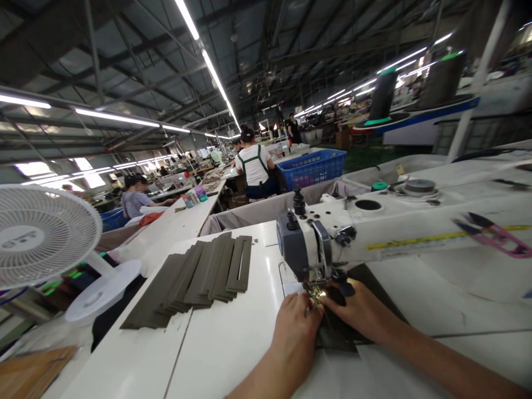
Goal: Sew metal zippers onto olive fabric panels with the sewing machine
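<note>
While both hands are pressing the dark fabric piece [338,332] flat, I am watching the needle just ahead. Left hand [296,327] and right hand [361,311] are lying equally near, fingers flattened, gripping nothing; the piece's long axis is running toward me.

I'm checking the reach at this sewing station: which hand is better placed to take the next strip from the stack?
Probably the left hand: the stack lies on its side of the table, while the right hand rests on the dark piece beyond the needle.

One sewing machine [332,244], one fan [41,235], two hands [297,324]
</note>
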A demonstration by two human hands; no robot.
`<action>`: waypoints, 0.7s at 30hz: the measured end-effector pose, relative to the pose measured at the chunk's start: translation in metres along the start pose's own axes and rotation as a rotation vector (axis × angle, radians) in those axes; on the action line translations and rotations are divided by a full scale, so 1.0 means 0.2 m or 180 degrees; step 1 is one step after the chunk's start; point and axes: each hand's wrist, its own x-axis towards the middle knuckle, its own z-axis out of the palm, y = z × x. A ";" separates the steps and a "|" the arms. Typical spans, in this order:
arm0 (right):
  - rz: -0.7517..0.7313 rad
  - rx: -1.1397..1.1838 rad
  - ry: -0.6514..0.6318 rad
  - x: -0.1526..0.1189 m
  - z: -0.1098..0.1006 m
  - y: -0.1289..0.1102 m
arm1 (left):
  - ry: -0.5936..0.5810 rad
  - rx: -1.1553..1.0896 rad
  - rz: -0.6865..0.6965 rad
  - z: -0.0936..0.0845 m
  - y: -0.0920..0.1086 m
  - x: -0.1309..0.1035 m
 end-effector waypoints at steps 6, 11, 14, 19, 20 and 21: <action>0.0419 -0.0943 0.0364 0.01 0.06 0.00 | -0.0101 0.0145 0.0100 -0.02 0.00 0.01; 0.0587 -0.1142 0.0378 0.04 0.06 0.00 | -0.0225 0.0089 0.0080 -0.03 0.00 0.02; 0.0119 -0.1033 0.0185 -0.04 -0.03 -0.04 | -0.0244 0.0014 0.0006 -0.04 -0.01 0.01; -0.1656 -0.0919 -0.0064 -0.23 -0.12 -0.07 | -0.0236 -0.0613 0.0062 -0.09 -0.01 -0.05; -0.1828 -0.0953 -0.0048 -0.24 -0.12 -0.06 | -0.0261 -0.0659 0.0108 -0.10 -0.01 -0.06; -0.1845 -0.0965 -0.0056 -0.25 -0.13 -0.06 | -0.0288 -0.0643 0.0128 -0.11 -0.01 -0.06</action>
